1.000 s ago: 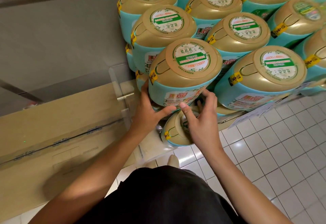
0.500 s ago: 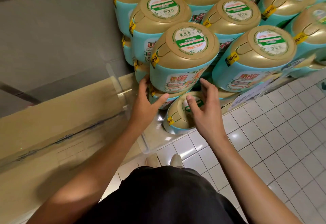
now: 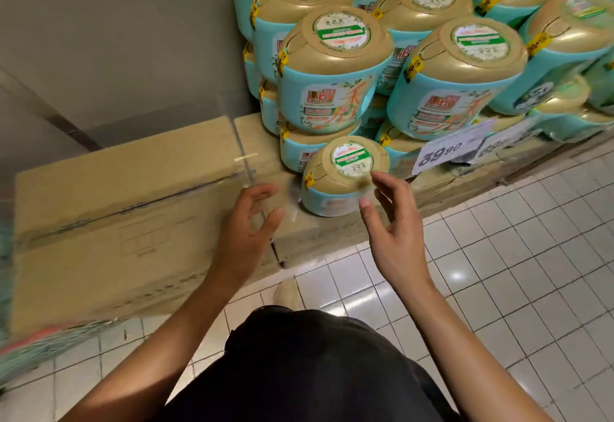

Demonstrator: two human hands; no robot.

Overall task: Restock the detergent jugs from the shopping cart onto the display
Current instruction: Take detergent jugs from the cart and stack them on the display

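Observation:
A teal detergent jug with a gold lid (image 3: pixel 345 172) stands alone at the front of the cardboard display base (image 3: pixel 332 232). Behind it rises a stack of the same jugs (image 3: pixel 339 66) in several tiers. My left hand (image 3: pixel 252 219) hovers just left of the front jug, fingers loosely curled, holding nothing. My right hand (image 3: pixel 392 222) hangs just right of that jug with relaxed fingers, close to its lid but apart from it. No shopping cart is in view.
A large cardboard box (image 3: pixel 123 205) sits left of the display. A clear plastic divider (image 3: pixel 239 142) stands between box and jugs. Price tags (image 3: pixel 442 152) hang at the display's front edge. White tiled floor (image 3: pixel 498 272) lies to the right; a grey wall is behind.
Both hands have let go of the jugs and drawn back toward me. The view has pulled back, so the front jug now stands free on the base.

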